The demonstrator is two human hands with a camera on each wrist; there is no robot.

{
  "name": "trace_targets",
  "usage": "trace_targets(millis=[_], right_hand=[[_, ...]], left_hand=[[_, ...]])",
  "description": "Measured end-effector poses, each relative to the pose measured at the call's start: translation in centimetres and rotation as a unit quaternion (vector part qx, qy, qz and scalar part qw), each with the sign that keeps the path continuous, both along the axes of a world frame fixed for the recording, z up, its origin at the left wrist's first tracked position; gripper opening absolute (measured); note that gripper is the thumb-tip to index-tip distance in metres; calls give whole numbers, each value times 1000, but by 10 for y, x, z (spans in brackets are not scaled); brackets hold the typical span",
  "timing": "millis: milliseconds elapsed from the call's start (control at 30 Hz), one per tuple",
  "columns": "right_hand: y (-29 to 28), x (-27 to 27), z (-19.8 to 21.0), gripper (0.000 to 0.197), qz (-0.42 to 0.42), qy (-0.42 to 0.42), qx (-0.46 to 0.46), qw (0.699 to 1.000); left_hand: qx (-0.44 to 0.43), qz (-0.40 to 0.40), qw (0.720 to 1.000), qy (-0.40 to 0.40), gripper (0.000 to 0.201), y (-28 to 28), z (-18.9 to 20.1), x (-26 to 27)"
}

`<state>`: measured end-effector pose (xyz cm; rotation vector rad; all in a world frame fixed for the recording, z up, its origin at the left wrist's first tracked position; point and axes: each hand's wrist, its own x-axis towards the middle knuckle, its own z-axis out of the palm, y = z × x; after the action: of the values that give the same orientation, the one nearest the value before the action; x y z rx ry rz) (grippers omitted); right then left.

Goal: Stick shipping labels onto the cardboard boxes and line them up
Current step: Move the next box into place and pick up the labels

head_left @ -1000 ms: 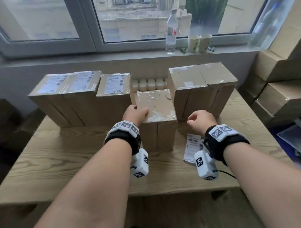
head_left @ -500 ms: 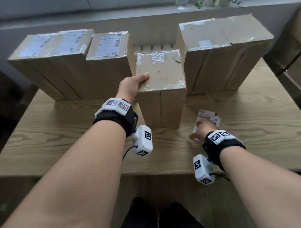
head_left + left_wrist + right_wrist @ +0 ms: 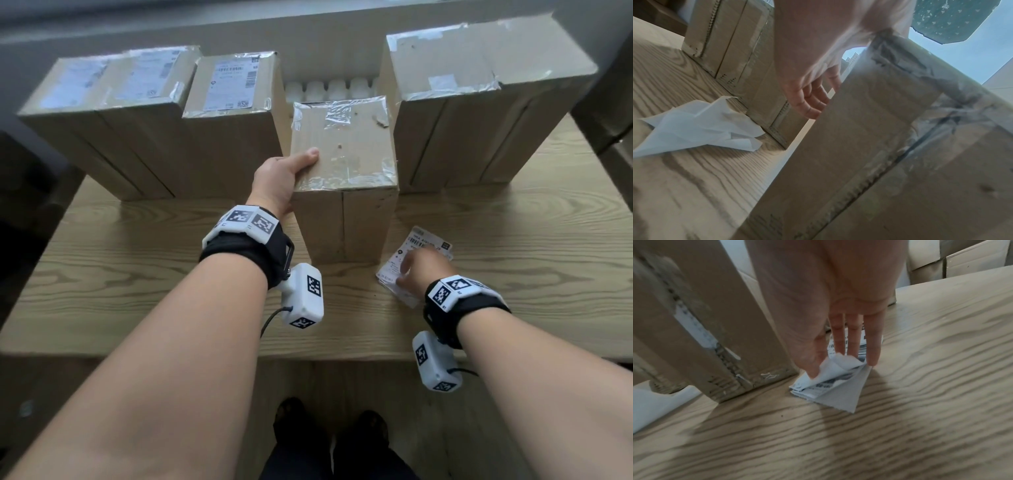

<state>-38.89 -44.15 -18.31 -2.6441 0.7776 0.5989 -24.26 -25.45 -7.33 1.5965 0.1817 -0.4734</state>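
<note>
A bare cardboard box (image 3: pixel 346 147) stands upright in front of the back row on the wooden table (image 3: pixel 137 274). My left hand (image 3: pixel 277 178) grips its upper left edge, thumb on the top face, fingers (image 3: pixel 812 100) down the left side. To the box's right lies a small stack of shipping labels (image 3: pixel 428 241). My right hand (image 3: pixel 416 270) rests on the stack. In the right wrist view its thumb and fingertips (image 3: pixel 838 347) pinch up a curled corner of the top label (image 3: pixel 830 368).
Three labelled boxes (image 3: pixel 233 82) stand in a row at the back left; a wider box (image 3: pixel 479 61) without a label stands back right. White bottle caps (image 3: pixel 329 89) show behind the gap. Crumpled white paper (image 3: pixel 701 123) lies left of the held box.
The head view has tipped down. My right hand dropped from beside the box onto the label stack and lifted a corner. My left thumb slid onto the box top.
</note>
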Motion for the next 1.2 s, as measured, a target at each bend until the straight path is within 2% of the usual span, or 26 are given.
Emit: trace_targets(millis=[67, 200, 300, 367, 433, 533, 633, 833, 933, 967, 1067, 1133, 1200], right_hand=[[0, 0, 4, 18, 7, 12, 0, 1000], [0, -4, 12, 16, 11, 43, -3, 999], [4, -10, 16, 42, 45, 48, -6, 998], [7, -13, 15, 52, 54, 59, -20, 997], [8, -12, 10, 47, 71, 81, -40, 993], [10, -8, 12, 24, 59, 68, -33, 995], [8, -5, 16, 28, 19, 56, 4, 998], [-4, 0, 30, 21, -20, 3, -8, 1000], [-5, -2, 35, 13, -39, -13, 28, 999], [-5, -4, 36, 14, -44, -8, 42, 998], [-4, -10, 36, 42, -58, 34, 110, 992], [-4, -11, 35, 43, -58, 53, 123, 989], [-2, -11, 31, 34, -49, 65, 120, 989]], left_hand=[[2, -2, 1000, 4, 48, 0, 1, -1], [11, -6, 1000, 15, 50, 1, 5, -3], [28, -7, 999, 18, 58, 1, 8, -5], [29, -6, 999, 17, 58, 1, 8, -6], [20, -4, 1000, 19, 51, 2, 8, -6], [18, -4, 1000, 23, 50, 2, 8, -6], [25, -7, 999, 27, 50, 2, 8, -5], [42, -17, 998, 43, 67, 3, 14, -7], [38, -10, 998, 43, 64, 3, 12, -5], [47, -11, 998, 44, 65, 3, 12, -6], [48, -12, 998, 40, 66, 5, 10, -5], [46, -17, 998, 39, 68, 6, 9, -4], [22, -11, 999, 37, 65, 9, 7, -8]])
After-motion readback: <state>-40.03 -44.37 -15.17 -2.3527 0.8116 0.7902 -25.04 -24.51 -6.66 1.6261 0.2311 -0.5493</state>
